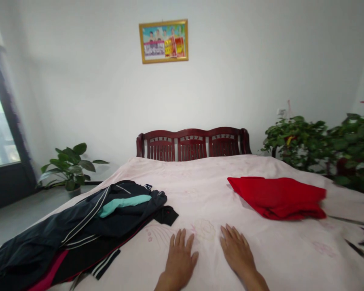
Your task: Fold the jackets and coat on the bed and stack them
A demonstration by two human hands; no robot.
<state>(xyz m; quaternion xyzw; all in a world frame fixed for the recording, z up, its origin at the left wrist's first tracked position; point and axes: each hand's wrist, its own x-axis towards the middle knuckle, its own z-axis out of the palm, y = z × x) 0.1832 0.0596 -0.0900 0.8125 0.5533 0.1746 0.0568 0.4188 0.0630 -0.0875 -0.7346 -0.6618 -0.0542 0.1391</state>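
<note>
My left hand (179,254) and my right hand (235,250) both lie flat, palms down and fingers stretched out, on the pale pink bed sheet (206,194) near the front edge. Neither holds anything. Left of my left hand lies a heap of dark clothes (87,226) with white stripes, a teal patch and a pink-red edge. A folded red garment (280,197) rests on the sheet to the right, beyond my right hand. Both piles lie apart from my hands.
A dark red wooden headboard (191,144) stands at the far end below a framed picture (164,41). Potted plants stand at the left (69,165) and right (318,141). A window (0,133) is at the left. Dark thin objects (360,238) lie at the right edge.
</note>
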